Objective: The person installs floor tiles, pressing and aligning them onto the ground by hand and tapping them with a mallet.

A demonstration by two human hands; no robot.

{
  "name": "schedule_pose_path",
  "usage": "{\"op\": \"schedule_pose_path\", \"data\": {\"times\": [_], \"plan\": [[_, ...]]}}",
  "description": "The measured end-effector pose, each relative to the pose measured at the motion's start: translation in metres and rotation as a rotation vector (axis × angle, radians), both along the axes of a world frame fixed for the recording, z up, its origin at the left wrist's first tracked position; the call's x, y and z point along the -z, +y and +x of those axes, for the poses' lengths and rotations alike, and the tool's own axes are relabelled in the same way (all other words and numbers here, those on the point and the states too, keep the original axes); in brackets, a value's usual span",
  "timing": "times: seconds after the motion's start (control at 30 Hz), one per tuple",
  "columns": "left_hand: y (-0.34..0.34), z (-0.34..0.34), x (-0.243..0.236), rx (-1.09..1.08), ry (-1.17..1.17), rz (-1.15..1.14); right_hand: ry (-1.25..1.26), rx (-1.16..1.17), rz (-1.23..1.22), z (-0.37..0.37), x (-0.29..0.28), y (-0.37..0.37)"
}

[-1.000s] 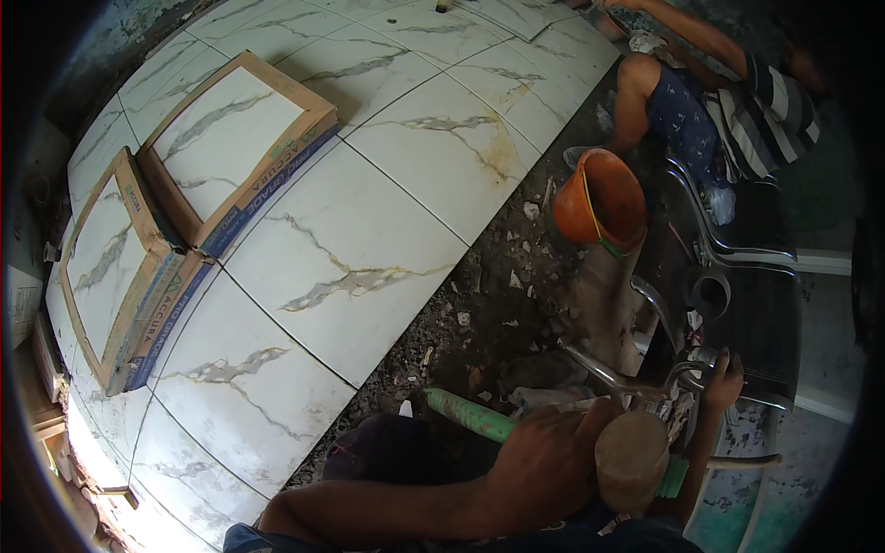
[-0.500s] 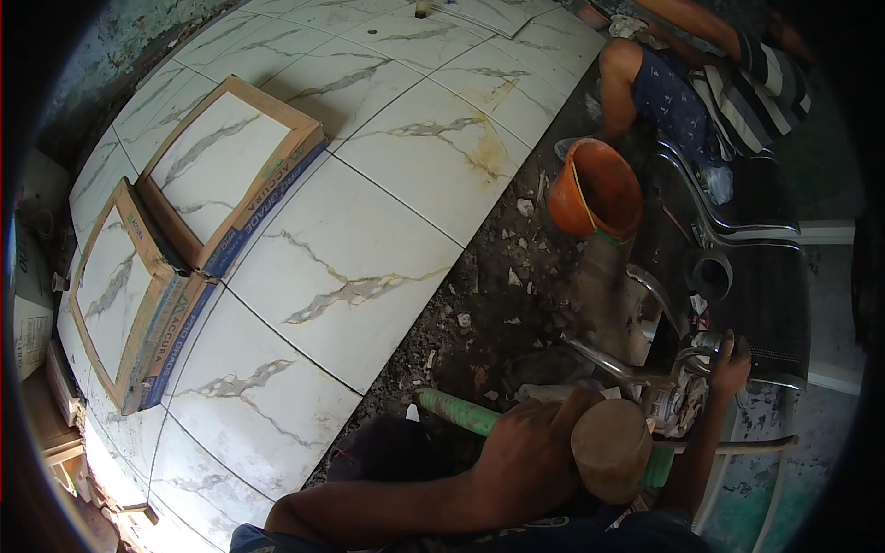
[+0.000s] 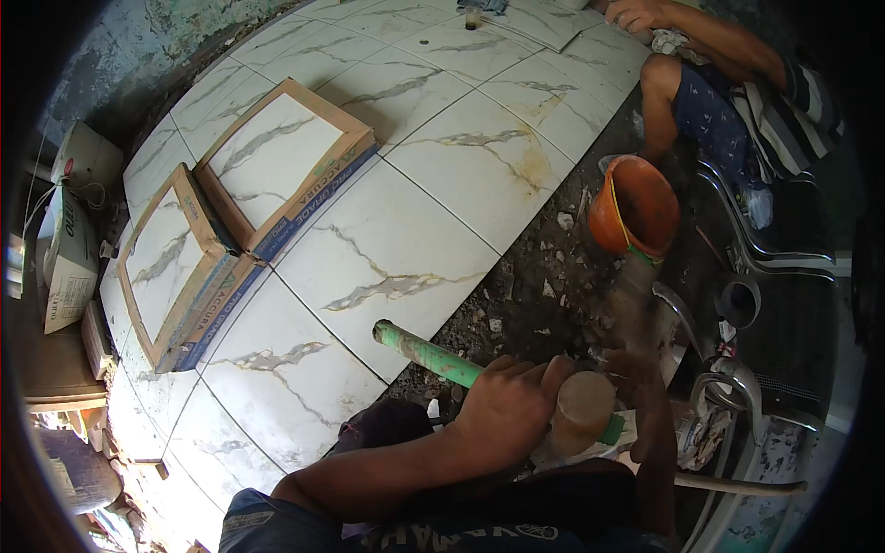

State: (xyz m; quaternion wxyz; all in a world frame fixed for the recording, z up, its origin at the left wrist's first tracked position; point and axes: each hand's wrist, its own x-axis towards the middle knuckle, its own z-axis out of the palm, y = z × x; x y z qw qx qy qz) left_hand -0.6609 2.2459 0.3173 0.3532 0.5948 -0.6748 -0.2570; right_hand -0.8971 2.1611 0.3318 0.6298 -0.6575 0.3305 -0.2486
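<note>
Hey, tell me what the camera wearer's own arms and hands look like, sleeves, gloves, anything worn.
The left hand is ungloved, its forearm uncovered below a short dark-blue sleeve with small pale print. The right hand, shadowed and slightly blurred, also looks ungloved; its sleeve can't be made out. Pale lettering marks the dark shirt front.

From the view's centre, two boxes (image 3: 277, 157) are set touching on the tiled floor (image 3: 406, 221) toward ten o'clock, a cup (image 3: 473, 18) toward twelve, a carton (image 3: 72, 267) beside it at nine. Between floor and chairs (image 3: 784, 295) at three, a bucket (image 3: 607, 219) is placed toward two, with a person (image 3: 710, 120) beyond it. At five, a mallet (image 3: 585, 401) is held by the left hand (image 3: 507, 405), with the right hand (image 3: 638, 378) nearby.
</note>
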Motion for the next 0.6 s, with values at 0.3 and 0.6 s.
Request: {"op": "schedule_pose_path", "data": {"times": [0.3,0.6], "plan": [[-0.006,0.008,0.008,0.088,-0.068,0.180,0.140,-0.207,0.206,0.058,-0.009,0.007],[0.027,0.163,0.142,-0.164,-0.232,0.455,0.329,0.055,-0.043,0.028,0.025,-0.037]]}}
